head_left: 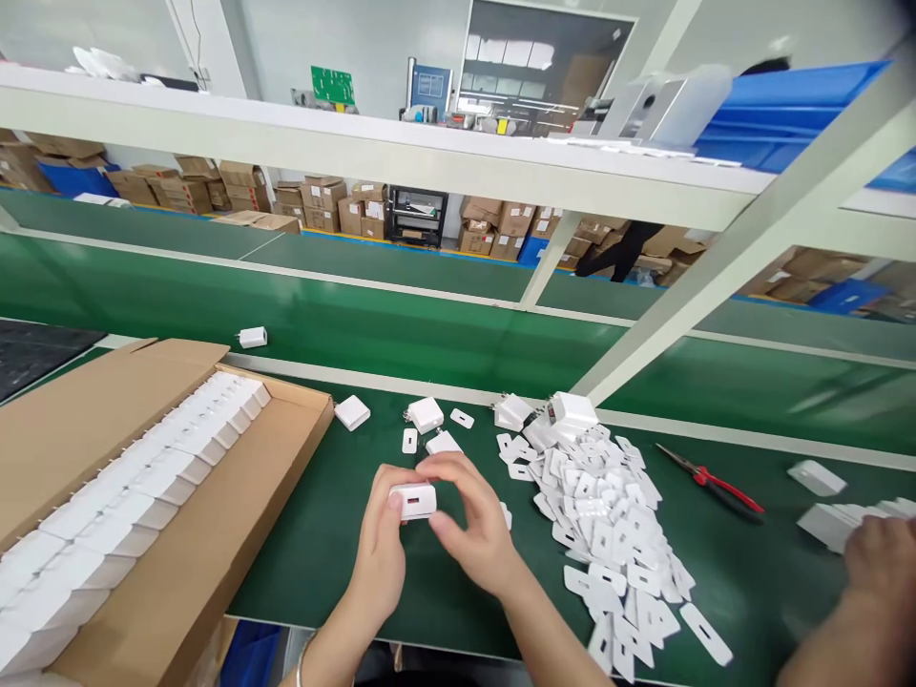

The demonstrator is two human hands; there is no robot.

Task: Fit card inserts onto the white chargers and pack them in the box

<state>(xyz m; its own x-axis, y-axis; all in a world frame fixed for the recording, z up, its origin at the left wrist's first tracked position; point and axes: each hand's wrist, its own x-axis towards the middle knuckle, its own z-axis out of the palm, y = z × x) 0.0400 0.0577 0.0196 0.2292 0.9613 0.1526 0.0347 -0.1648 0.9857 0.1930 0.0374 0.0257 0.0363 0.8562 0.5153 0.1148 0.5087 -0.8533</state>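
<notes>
A white charger block [417, 501] with a dark USB slot faces me above the green table. My left hand [379, 544] grips it from the left, thumb on its front. My right hand [476, 520] curves round its right side, index finger on top and thumb by the lower right corner. Just beyond my hands lie more white chargers [426, 414] and a loose white face plate [462, 418]. To the right spreads a big heap of slotted white plates [608, 515], with chargers at its far end.
An open cardboard box [286, 448] with rows of white chargers stands at the left. Red-handled pliers [716, 487] lie right of the heap. Another person's hand [884, 572] touches white blocks at the far right. A shelf beam [358, 143] crosses above.
</notes>
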